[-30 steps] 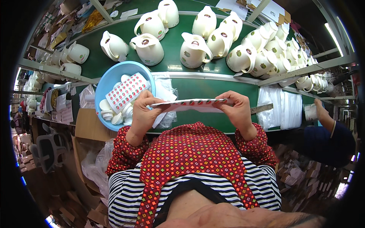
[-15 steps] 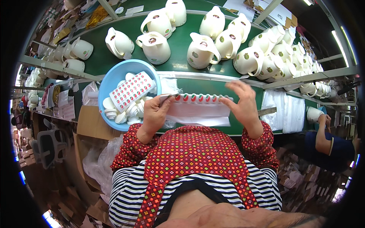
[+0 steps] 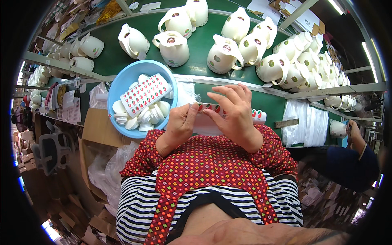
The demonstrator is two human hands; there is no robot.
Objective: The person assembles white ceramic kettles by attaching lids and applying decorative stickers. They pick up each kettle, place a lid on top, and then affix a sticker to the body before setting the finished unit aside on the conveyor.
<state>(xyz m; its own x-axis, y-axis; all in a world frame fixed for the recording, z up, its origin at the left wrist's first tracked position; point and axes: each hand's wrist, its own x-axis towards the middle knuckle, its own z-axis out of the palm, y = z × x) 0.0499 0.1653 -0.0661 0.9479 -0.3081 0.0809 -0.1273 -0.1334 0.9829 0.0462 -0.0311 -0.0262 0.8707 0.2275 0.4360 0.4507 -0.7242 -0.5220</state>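
Observation:
My left hand [image 3: 178, 125] pinches the left end of a strip-like sticker sheet [image 3: 259, 116], white with a row of red and green round labels. The sheet is held out level in front of my apron, and its middle is hidden behind my right hand [image 3: 234, 115]. That hand reaches across with its fingers spread, the thumb near the labels; whether the thumb touches one is unclear. At the left, a light blue basin [image 3: 173, 73] holds white round lids [image 3: 119, 107]. Another sheet of the same labels [image 3: 145, 94] lies on top of them.
Cream jugs [image 3: 174, 49] with handles stand on the green worktable [image 3: 204, 28], more crowded at the right [image 3: 309, 57]. Clear plastic bags [image 3: 307, 124] lie at the right edge. A cardboard box [image 3: 103, 128] stands below the basin. A co-worker's hand [image 3: 356, 134] is by a jug at far right.
My right hand has moved left from the sheet's right end to its middle, fingers spread. My left hand has shifted slightly right and down, still gripping the sheet.

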